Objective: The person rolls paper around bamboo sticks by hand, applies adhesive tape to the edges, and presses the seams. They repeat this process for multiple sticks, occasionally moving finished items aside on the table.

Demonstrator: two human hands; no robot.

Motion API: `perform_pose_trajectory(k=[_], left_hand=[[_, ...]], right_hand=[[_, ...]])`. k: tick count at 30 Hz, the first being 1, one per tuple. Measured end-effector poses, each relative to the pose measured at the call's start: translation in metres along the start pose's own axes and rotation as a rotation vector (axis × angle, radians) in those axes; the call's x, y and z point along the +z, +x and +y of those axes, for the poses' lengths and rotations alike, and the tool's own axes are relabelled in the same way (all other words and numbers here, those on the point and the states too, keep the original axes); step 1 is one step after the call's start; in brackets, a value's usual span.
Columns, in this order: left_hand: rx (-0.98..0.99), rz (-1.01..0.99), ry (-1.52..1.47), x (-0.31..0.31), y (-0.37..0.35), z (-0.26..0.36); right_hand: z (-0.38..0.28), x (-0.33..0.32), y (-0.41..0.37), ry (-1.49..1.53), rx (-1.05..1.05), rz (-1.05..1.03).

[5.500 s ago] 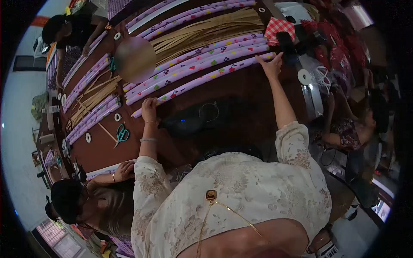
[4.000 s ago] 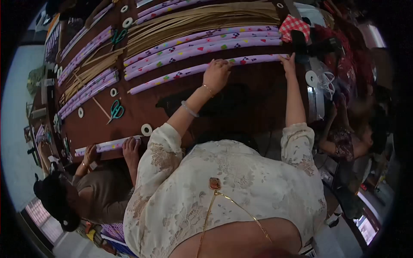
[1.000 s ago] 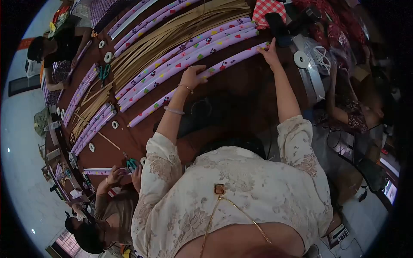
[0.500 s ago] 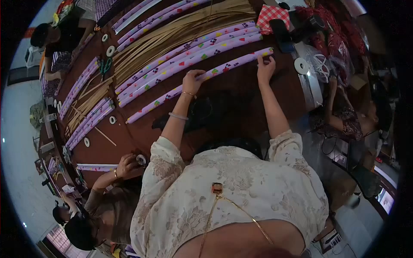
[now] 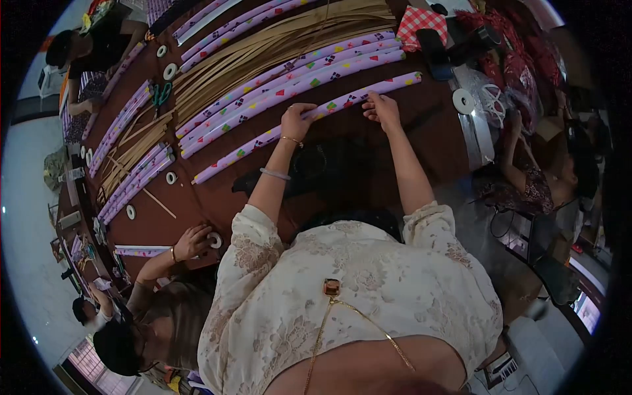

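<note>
A long purple patterned roll (image 5: 253, 144) lies slantwise on the dark red tabletop, nearest to me. My left hand (image 5: 298, 121) is closed on it near its middle, with a bracelet and a bangle on that wrist. My right hand (image 5: 382, 110) is at the roll's right part, its fingers curled against the lower edge; what they grip, if anything, is too small to make out. Beyond lie more purple rolls (image 5: 289, 83) side by side, next to a bundle of brown strips (image 5: 263, 59).
White tape rolls (image 5: 463, 101) and teal scissors (image 5: 161, 94) lie on the table (image 5: 151, 227). A black phone (image 5: 431, 46) and checked cloth (image 5: 421, 25) are at the back right. Co-workers sit at the left (image 5: 178, 322) and right (image 5: 526, 168).
My right hand has moved left along the roll, away from its right end. My left hand stays near the roll's middle. The co-worker at lower left has shifted slightly.
</note>
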State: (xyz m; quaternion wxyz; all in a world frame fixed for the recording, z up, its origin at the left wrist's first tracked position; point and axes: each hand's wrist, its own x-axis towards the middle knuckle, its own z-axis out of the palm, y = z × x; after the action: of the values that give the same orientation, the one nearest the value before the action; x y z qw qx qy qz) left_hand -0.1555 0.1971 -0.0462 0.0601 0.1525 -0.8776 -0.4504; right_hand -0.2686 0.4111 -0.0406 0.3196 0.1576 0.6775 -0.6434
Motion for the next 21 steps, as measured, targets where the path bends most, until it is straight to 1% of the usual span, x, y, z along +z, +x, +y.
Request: perform_pose_trajectory(k=[6, 7, 9, 11, 14, 18, 21], left_hand=[[-0.047, -0.029, 0.017, -0.005, 0.002, 0.006], [-0.074, -0.045, 0.011, -0.006, 0.003, 0.009], [-0.055, -0.030, 0.030, -0.006, 0.003, 0.007], [-0.038, -0.024, 0.051, -0.005, 0.003, 0.004], [-0.089, -0.081, 0.008, -0.006, 0.004, 0.005], [-0.081, -0.049, 0.029, -0.008, 0.001, 0.013], [-0.068, -0.021, 0.042, -0.007, 0.002, 0.012]], right_hand=[[0.014, -0.002, -0.001, -0.007, -0.100, -0.022], [0.012, -0.003, -0.003, 0.047, -0.089, -0.021], [0.006, -0.003, -0.005, 0.099, -0.078, -0.025], [-0.001, -0.003, -0.005, 0.152, 0.039, 0.012], [0.001, -0.002, 0.002, 0.083, 0.013, 0.027], [0.004, -0.004, 0.010, 0.066, 0.007, 0.030], [0.010, -0.008, 0.012, 0.078, -0.034, -0.018]])
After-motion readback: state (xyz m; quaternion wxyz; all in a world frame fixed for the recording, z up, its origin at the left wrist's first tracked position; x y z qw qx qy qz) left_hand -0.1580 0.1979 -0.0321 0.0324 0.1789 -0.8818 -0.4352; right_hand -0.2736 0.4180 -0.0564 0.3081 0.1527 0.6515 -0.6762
